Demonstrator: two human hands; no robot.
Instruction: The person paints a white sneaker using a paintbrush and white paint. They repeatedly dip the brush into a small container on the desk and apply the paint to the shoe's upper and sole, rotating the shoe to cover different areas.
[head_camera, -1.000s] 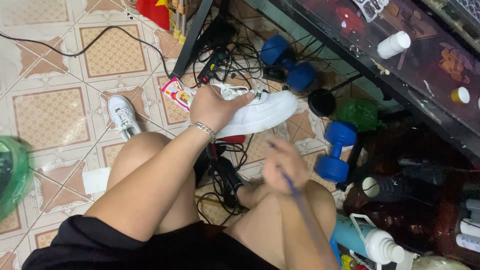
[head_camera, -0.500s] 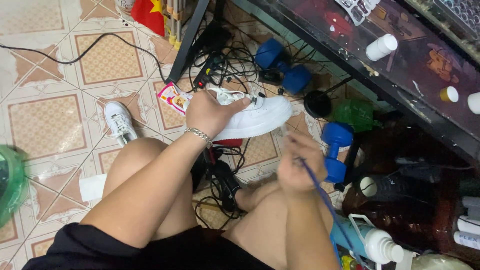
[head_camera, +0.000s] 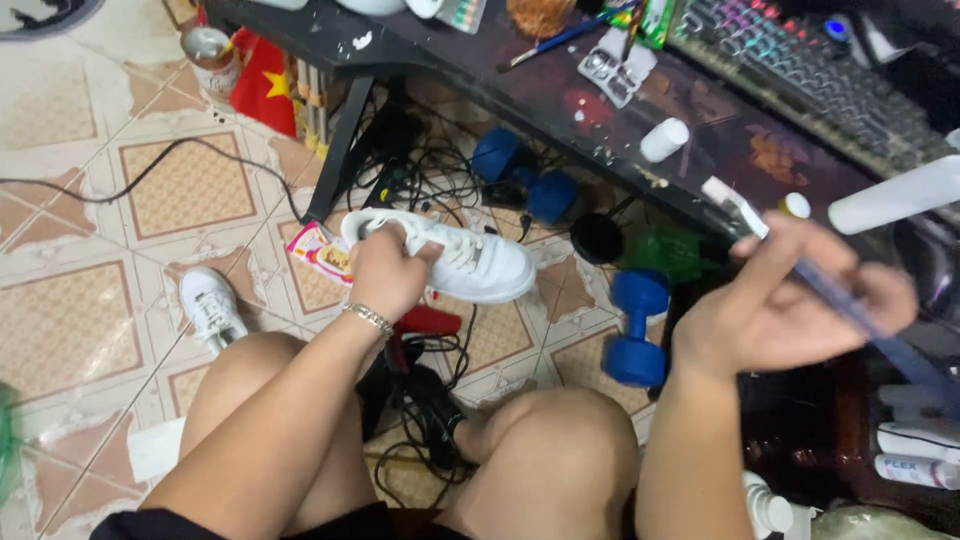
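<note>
Low on the tiled floor (head_camera: 90, 330), a flat pink-and-yellow packet (head_camera: 325, 252) is seen lying beside the desk leg (head_camera: 340, 150), partly tucked under the white sneaker (head_camera: 470, 262). A red flag with a yellow star (head_camera: 265, 85) is propped near the far left corner of the dark desk (head_camera: 520, 85), next to a round tin (head_camera: 210, 52).

The sneaker is white all over, laced, and is held sideways above the floor and a tangle of black cables (head_camera: 420, 170); it is gripped around the heel end by the left hand (head_camera: 385, 275), whose fingers are curled tight on it. A second white sneaker (head_camera: 210, 305) is left on the tiles to the left.

A blue-handled brush (head_camera: 850, 305) is pinched between the closed fingers of the right hand (head_camera: 790, 305), at the desk's near edge. A small white bottle (head_camera: 664, 139) lies on the desk, and a paint tray (head_camera: 612, 67) is set behind it. Blue dumbbells (head_camera: 637, 330) are left on the floor under the desk.
</note>
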